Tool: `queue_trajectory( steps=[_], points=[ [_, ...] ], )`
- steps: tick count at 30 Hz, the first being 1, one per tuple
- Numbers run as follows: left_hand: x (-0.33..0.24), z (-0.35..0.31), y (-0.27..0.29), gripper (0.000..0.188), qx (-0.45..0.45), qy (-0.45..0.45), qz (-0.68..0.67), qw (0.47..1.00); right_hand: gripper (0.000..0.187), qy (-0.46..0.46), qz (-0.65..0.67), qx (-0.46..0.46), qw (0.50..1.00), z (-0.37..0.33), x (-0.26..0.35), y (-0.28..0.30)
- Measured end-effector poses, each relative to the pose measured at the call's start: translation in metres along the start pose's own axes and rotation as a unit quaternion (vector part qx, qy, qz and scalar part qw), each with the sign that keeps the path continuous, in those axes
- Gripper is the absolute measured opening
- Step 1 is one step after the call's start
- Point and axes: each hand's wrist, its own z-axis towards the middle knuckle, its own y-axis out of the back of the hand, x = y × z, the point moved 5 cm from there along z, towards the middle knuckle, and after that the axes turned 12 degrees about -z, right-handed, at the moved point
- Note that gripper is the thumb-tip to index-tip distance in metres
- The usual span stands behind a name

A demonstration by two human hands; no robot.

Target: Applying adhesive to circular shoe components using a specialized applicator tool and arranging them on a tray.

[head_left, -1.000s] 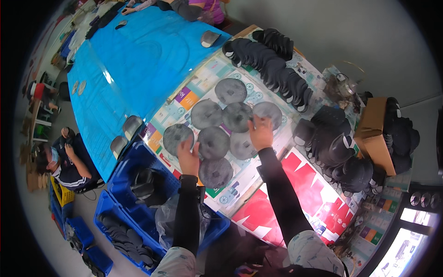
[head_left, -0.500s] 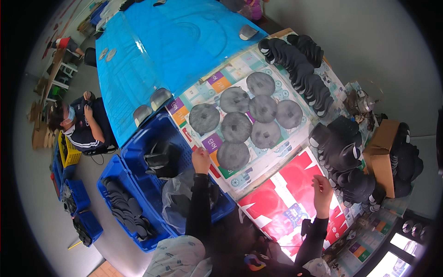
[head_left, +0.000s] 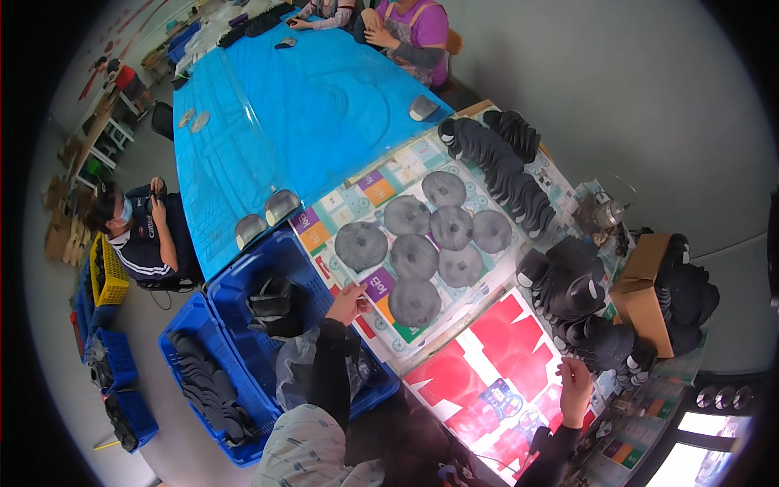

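Observation:
Several round grey fabric discs [head_left: 415, 257], most with a small dark square at the middle, lie flat on a patterned paper-covered tabletop [head_left: 333, 213]. My left hand [head_left: 349, 303] is at the left edge of that tabletop, beside the nearest disc [head_left: 415, 303]. Its fingers reach out a little apart, with nothing visible in them. Over the right edge of a glossy red and white sheet [head_left: 462, 369] hovers my right hand [head_left: 574, 391], fingers loosely bent and apart, apparently holding nothing.
Stacked black curved pieces [head_left: 503, 174] line the right side, by a cardboard box [head_left: 645, 296]. Blue crates [head_left: 227, 325] with dark pieces stand left. A blue-covered table [head_left: 276, 105] extends ahead. One person [head_left: 150, 231] sits left; others [head_left: 414, 40] sit at the far end.
The view has tilted, bringing more of the people at the far end into sight. Both hands stay near the same spots, my right hand slightly nearer me. The discs keep their arrangement.

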Motion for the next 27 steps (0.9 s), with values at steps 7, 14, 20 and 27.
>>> queue_trajectory(
  steps=[7, 14, 20, 27],
  points=[
    [0.002, -0.017, -0.002, 0.03, 0.043, -0.068, 0.098, 0.992, 0.015, -0.015, -0.013, 0.011, 1.0, -0.01, 0.004, 0.012],
    [0.026, -0.041, 0.047, 0.023, 0.005, -0.135, -0.037, 0.99, 0.016, -0.064, 0.006, -0.003, 0.998, -0.029, -0.016, 0.023],
    [0.013, 0.042, 0.043, 0.017, -0.035, -0.222, -0.166, 0.96, 0.019, -0.124, 0.023, -0.033, 0.991, -0.039, -0.054, 0.031],
    [-0.147, 0.226, 0.015, 0.051, 0.162, -0.274, -0.127, 0.939, 0.016, -0.138, 0.052, -0.026, 0.989, -0.049, -0.101, 0.013]
  ],
)
